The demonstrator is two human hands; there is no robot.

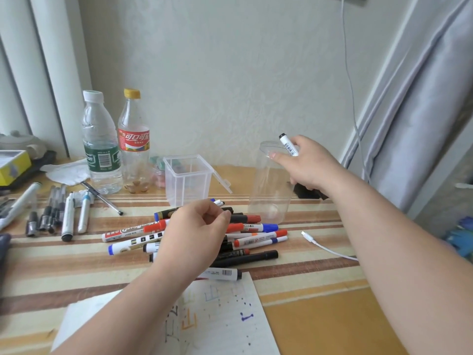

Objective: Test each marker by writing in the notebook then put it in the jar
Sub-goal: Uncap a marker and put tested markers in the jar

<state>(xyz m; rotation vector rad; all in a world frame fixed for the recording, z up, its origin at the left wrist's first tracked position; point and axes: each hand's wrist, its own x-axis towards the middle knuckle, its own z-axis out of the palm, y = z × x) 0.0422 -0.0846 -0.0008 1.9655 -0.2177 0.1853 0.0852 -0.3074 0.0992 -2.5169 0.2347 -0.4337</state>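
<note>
Marker (288, 145), white with a black cap, pinched in the right hand (307, 165), cap end up, just over the rim of the clear jar (268, 190) beneath that hand. Left hand (194, 231) curled over the heap of markers (256, 237) on the tabletop (320, 316), fingertips together, perhaps on one; hard to tell. Notebook (230, 316) under the left forearm, scribbled with coloured strokes.

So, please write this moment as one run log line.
right hand: holds marker at jar mouth | left hand: over marker pile | notebook: has test marks
</note>
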